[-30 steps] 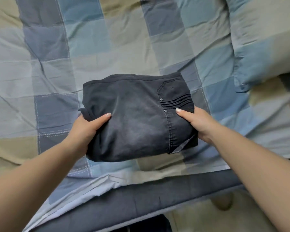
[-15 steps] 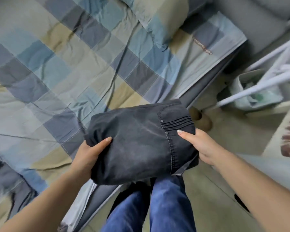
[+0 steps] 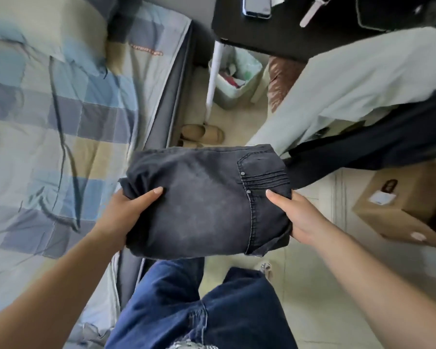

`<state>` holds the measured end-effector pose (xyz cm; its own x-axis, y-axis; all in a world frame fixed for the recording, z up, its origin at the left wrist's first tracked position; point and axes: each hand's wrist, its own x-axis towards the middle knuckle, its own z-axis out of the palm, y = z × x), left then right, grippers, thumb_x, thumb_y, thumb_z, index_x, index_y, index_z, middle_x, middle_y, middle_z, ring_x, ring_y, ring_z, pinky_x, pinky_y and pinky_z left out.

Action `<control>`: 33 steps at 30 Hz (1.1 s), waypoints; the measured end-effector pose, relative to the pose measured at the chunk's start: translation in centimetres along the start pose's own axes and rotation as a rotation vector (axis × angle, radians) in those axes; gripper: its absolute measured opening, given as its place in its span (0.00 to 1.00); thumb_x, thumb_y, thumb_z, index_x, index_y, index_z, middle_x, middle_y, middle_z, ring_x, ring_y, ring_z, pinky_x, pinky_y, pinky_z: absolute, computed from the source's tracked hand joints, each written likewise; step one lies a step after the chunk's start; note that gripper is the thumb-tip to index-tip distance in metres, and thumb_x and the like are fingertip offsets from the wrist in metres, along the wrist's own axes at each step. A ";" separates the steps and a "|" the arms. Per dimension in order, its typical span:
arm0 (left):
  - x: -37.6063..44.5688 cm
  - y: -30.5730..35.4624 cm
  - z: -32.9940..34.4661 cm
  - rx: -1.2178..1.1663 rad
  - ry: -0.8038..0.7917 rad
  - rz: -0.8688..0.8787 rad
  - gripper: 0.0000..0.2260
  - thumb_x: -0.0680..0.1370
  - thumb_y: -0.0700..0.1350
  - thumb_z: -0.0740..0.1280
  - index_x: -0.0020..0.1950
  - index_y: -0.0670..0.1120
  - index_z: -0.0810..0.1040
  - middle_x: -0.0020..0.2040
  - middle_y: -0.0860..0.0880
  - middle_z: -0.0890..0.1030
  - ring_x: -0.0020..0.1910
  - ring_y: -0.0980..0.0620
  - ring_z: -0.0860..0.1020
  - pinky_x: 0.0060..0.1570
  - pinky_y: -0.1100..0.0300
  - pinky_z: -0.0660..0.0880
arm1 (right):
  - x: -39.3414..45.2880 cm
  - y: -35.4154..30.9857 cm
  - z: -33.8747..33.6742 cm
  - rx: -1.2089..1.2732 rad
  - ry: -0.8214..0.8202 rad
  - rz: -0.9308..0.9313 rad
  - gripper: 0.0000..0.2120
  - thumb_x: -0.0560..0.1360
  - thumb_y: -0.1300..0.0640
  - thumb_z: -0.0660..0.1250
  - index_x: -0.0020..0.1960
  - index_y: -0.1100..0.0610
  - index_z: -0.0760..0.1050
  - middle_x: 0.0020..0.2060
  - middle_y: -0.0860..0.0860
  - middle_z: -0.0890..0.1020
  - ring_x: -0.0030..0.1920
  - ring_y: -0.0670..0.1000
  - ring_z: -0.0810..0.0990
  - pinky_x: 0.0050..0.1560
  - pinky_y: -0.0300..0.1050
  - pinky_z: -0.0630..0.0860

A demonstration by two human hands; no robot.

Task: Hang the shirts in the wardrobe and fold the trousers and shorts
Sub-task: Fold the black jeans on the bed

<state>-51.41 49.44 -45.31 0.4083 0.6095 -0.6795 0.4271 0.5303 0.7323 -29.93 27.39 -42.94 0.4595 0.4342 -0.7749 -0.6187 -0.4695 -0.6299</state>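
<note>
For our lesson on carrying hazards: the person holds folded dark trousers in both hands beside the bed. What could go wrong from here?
1. The folded black trousers are gripped only at the side edges by the left hand and right hand; the fold could sag open.
2. The slippers and cardboard box on the floor could trip the person.

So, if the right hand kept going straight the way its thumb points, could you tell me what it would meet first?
The right hand grips the folded dark trousers, its thumb pointing left across them, so it would probably meet the left hand gripping the far edge.

Nothing can be read here. The orange lettering on the bed sheet (image 3: 146,50) is blurred. The label on the cardboard box (image 3: 398,205) is too small to read.
</note>
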 end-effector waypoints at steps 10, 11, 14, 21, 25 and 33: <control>-9.2 -1.6 17.3 0.202 -0.345 0.068 0.30 0.56 0.60 0.81 0.54 0.50 0.81 0.50 0.51 0.85 0.52 0.50 0.82 0.57 0.49 0.76 | -15.5 7.3 -17.7 0.313 0.253 -0.034 0.19 0.70 0.54 0.69 0.60 0.57 0.77 0.54 0.54 0.84 0.55 0.54 0.82 0.55 0.51 0.76; -10.6 -2.2 19.3 0.204 -0.380 0.060 0.29 0.57 0.58 0.81 0.54 0.50 0.81 0.49 0.51 0.85 0.51 0.50 0.82 0.56 0.50 0.76 | -17.3 8.2 -19.6 0.335 0.278 -0.037 0.19 0.70 0.54 0.69 0.60 0.57 0.77 0.54 0.54 0.84 0.55 0.54 0.82 0.55 0.51 0.76; -14.5 -4.0 24.9 0.240 -0.468 0.075 0.25 0.61 0.56 0.80 0.54 0.49 0.81 0.48 0.51 0.85 0.49 0.51 0.83 0.52 0.53 0.76 | -22.0 10.4 -24.5 0.394 0.333 -0.074 0.15 0.74 0.55 0.67 0.59 0.56 0.77 0.53 0.53 0.84 0.54 0.54 0.82 0.54 0.51 0.76; -19.8 -4.0 36.3 0.384 -0.560 0.154 0.09 0.71 0.48 0.75 0.48 0.50 0.80 0.42 0.52 0.85 0.44 0.54 0.82 0.48 0.58 0.76 | -28.8 13.4 -32.5 0.531 0.446 -0.180 0.18 0.72 0.53 0.69 0.61 0.53 0.76 0.55 0.52 0.83 0.56 0.54 0.81 0.61 0.56 0.75; -20.6 -2.9 42.2 0.463 -0.622 0.199 0.10 0.70 0.49 0.75 0.48 0.52 0.79 0.46 0.53 0.84 0.48 0.53 0.80 0.48 0.58 0.74 | -29.6 14.3 -35.7 0.648 0.511 -0.212 0.15 0.74 0.54 0.68 0.60 0.53 0.76 0.54 0.52 0.83 0.55 0.54 0.82 0.59 0.55 0.76; -17.3 0.6 54.7 0.569 -0.783 0.245 0.22 0.66 0.55 0.77 0.57 0.51 0.78 0.51 0.52 0.83 0.52 0.50 0.80 0.59 0.50 0.75 | -26.6 11.7 -40.6 0.878 0.674 -0.220 0.16 0.73 0.54 0.68 0.60 0.57 0.77 0.51 0.55 0.84 0.54 0.57 0.82 0.54 0.54 0.77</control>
<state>-14.04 6.98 -35.53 0.8660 -0.0050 -0.5001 0.4994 -0.0443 0.8652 -23.55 -20.87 -31.85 0.6997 -0.1875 -0.6894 -0.5935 0.3848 -0.7069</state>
